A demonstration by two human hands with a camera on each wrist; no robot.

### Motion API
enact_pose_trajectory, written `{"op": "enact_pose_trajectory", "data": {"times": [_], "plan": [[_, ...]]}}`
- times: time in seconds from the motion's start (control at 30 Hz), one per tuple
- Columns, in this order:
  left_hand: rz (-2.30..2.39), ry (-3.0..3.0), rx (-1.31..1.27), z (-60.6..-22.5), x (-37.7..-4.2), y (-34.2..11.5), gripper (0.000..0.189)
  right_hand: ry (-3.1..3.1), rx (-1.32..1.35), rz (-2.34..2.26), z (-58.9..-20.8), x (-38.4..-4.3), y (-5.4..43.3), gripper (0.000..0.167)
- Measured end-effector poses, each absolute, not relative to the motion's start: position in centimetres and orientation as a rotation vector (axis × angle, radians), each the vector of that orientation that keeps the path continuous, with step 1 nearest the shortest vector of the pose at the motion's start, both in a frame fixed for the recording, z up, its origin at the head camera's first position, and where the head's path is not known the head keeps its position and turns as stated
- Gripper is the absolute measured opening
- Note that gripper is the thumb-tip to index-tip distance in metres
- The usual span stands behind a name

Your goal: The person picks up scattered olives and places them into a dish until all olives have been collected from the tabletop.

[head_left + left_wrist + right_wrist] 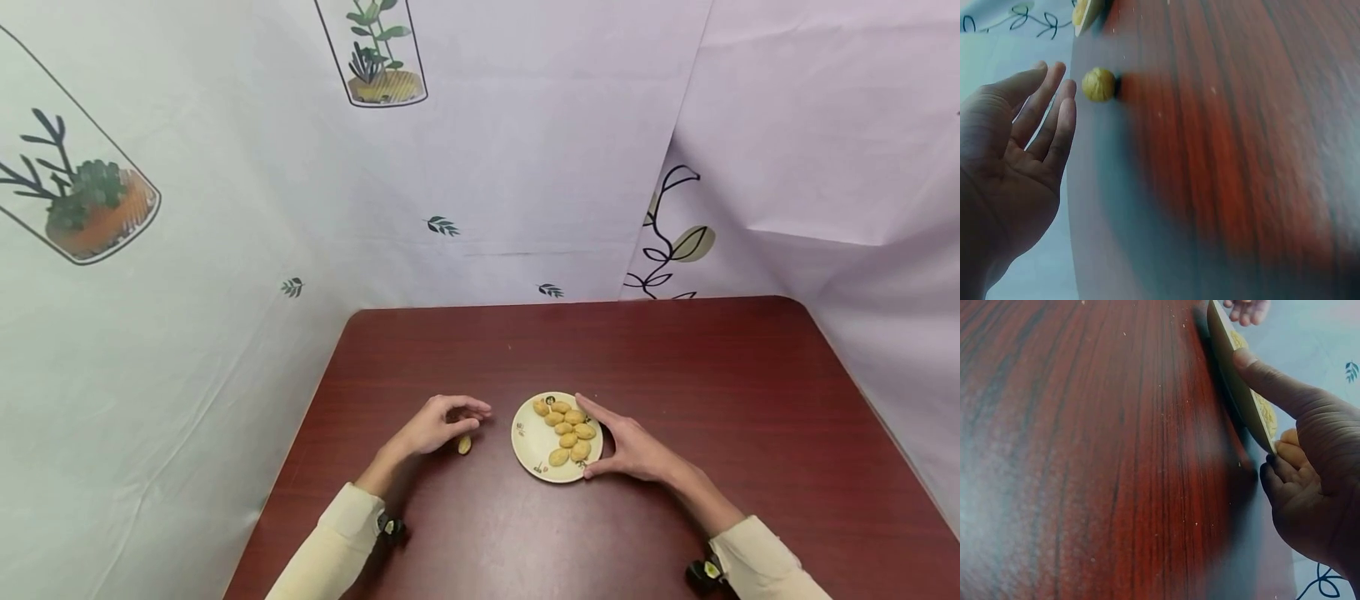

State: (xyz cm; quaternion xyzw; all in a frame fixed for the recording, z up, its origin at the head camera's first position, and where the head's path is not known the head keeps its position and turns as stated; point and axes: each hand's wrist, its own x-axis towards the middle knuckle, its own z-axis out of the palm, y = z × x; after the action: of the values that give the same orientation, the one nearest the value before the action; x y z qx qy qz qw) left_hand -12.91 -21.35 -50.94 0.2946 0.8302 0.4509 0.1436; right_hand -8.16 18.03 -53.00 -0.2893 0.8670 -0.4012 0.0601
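Observation:
A cream plate point(531, 457) with small printed motifs holds several walnuts point(568, 440), mostly on its right half. My right hand point(637, 448) grips the plate's right side, thumb at the near rim and fingers at the far rim. In the right wrist view, the thumb point(1272, 381) lies across the plate's rim. Left of the plate, my left hand point(438, 423) hovers over the table, its fingers loosely bent with nothing between them. One loose walnut point(465, 445) lies just below its fingers; its wrinkled shell point(1099, 84) shows past the fingertips in the left wrist view.
The dark red wooden table point(720, 367) has rounded far corners. A pale cloth point(525, 167) printed with plants hangs behind it and along both sides. A small dark camera point(392, 527) sits on my left wrist, and another camera point(705, 575) on the right.

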Motion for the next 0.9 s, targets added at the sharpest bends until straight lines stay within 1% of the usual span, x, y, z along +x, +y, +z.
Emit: {"op": "enact_pose_trajectory", "data": {"times": [0.27, 0.47, 0.8, 0.9], "plan": [[1.364, 2.327, 0.820, -51.4, -12.7, -22.8, 0.029, 2.625, -0.875, -1.204, -52.9, -8.1, 18.0, 0.119], [1.306, 2.306, 0.775, -51.5, -12.5, -23.4, 0.028, 2.625, -0.874, -1.203, -52.9, -8.1, 18.1, 0.119], [1.189, 2.181, 0.789, -50.8, -12.4, -24.0, 0.036, 2.621, -0.875, -1.205, -52.9, -8.1, 18.1, 0.118], [1.171, 2.160, 0.804, -50.6, -12.4, -23.9, 0.035, 2.620, -0.876, -1.209, -52.8, -8.1, 18.1, 0.118]]}}
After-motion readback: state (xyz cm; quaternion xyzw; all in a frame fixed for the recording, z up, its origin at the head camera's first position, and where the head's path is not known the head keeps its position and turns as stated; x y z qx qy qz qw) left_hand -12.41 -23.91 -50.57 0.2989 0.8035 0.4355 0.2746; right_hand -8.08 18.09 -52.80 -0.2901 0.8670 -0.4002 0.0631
